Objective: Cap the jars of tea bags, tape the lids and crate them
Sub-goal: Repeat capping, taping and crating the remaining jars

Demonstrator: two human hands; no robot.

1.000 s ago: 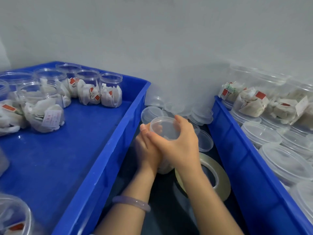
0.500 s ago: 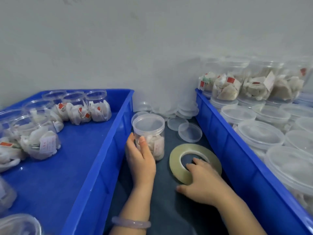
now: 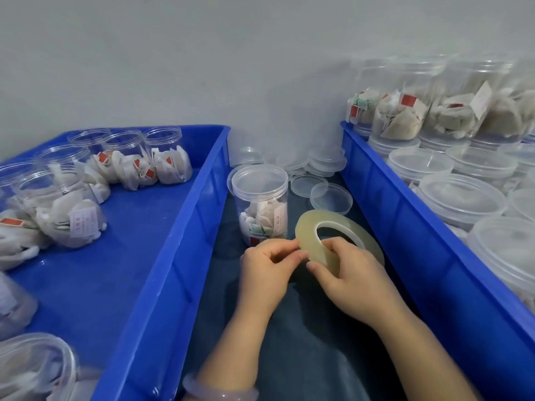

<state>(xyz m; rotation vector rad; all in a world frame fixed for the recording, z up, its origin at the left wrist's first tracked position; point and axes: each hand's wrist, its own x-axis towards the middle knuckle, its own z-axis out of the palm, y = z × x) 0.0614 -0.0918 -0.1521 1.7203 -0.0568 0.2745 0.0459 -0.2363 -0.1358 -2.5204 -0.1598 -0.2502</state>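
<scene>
head view looks down on a strip of dark cloth (image 3: 289, 342) between two blue crates. the right hand (image 3: 356, 279) grips a tape roll (image 3: 307, 235) of clear tape, fingers curled around its near rim, and holds it tilted up off the cloth with the core facing the camera. the left hand (image 3: 266, 267) meets it at the roll's left edge, thumb and fingertips pinched together on the outer winding; whether a loose end is lifted cannot be told. both hands are close together, touching the roll.

just behind the left hand a capped jar (image 3: 262, 206) of tea bags stands upright on the cloth, its clear lid (image 3: 259, 180) on top, close beside the wall of the left crate (image 3: 179, 256). loose lids (image 3: 331, 196) lie farther back, toward the wall.

the left crate holds open jars (image 3: 162, 157) of tea bags with no lids. the right crate (image 3: 405, 235) is packed with lidded jars (image 3: 460, 198), and more are stacked above at its far end. a pale bracelet (image 3: 220, 392) sits on the left wrist.
</scene>
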